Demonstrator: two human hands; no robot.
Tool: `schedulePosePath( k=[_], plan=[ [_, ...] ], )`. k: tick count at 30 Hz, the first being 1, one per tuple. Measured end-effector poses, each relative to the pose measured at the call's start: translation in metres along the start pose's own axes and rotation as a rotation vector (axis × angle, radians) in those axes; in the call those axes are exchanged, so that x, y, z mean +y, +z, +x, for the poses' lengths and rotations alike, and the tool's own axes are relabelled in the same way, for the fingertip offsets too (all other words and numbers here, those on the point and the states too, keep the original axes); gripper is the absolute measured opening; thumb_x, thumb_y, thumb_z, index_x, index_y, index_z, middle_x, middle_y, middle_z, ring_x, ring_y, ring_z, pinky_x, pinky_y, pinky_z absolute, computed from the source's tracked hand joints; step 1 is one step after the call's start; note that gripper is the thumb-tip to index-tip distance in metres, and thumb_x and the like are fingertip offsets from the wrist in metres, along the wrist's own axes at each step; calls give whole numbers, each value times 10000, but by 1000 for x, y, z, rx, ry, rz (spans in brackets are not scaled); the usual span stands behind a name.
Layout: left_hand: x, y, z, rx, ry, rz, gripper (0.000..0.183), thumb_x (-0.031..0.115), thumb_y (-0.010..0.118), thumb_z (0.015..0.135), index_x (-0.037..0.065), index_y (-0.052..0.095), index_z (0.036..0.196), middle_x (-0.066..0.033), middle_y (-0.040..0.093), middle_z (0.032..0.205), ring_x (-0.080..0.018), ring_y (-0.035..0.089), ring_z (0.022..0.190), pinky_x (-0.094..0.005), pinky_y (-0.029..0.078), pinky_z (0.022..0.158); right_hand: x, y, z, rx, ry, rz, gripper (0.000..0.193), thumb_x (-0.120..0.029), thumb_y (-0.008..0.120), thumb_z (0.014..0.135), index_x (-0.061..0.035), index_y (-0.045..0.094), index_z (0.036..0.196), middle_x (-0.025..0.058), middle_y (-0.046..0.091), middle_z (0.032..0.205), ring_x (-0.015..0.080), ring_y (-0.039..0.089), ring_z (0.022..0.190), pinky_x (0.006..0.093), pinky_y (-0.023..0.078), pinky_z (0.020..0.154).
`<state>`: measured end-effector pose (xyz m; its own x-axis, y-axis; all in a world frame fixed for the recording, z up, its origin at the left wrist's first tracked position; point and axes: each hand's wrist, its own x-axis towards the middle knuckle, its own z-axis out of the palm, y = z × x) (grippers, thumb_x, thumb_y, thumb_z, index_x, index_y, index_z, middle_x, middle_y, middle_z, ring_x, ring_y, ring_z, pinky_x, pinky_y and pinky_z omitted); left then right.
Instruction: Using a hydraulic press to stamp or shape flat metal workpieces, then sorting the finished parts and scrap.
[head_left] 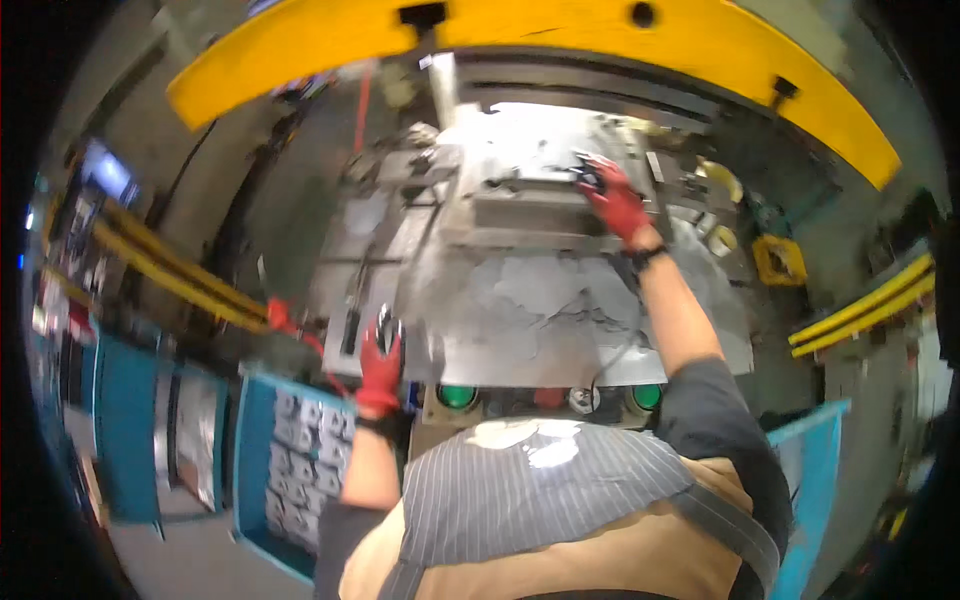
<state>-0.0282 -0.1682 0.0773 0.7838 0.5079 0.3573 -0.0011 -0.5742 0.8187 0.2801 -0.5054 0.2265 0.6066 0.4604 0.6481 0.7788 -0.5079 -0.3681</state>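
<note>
My right hand, in a red glove with dark fingertips, reaches to the right part of the metal die block. Its fingers bend over the die's bright top; blur hides whatever they may hold. By the left edge of the machine bed is my left hand, gloved the same way. Grey and dark patches show between its blurred fingers, and I cannot make out whether a part is there. Between me and the die lies a grey metal plate with darker, uneven patches on its surface.
A yellow press beam arches across the far side. Green buttons line the near edge. At lower left, a blue bin holds rows of stamped metal parts. Yellow rails stand left, a yellow basket right.
</note>
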Motion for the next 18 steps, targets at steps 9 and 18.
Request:
schedulePosePath(
  k=[9, 18],
  plan=[
    [-61, -25, 71, -175, -325, 1033, 648, 372, 660, 710, 89, 435, 1247, -179, 522, 1152, -368, 502, 1062, -422, 406, 916, -84, -49, -173, -140, 355, 357, 338, -32, 600, 745, 1, 572, 1080, 145, 606, 1045, 257, 580, 962, 303, 428, 852],
    [-197, -121, 122, -369, -484, 466, 343, 337, 576, 787, 40, 626, 951, -106, 628, 814, -228, 614, 741, -368, 479, 650, -92, -68, -194, -160, 218, 429, 368, -89, 623, 736, -19, 573, 1094, 159, 601, 1053, 315, 566, 966, 343, 433, 848]
  ],
)
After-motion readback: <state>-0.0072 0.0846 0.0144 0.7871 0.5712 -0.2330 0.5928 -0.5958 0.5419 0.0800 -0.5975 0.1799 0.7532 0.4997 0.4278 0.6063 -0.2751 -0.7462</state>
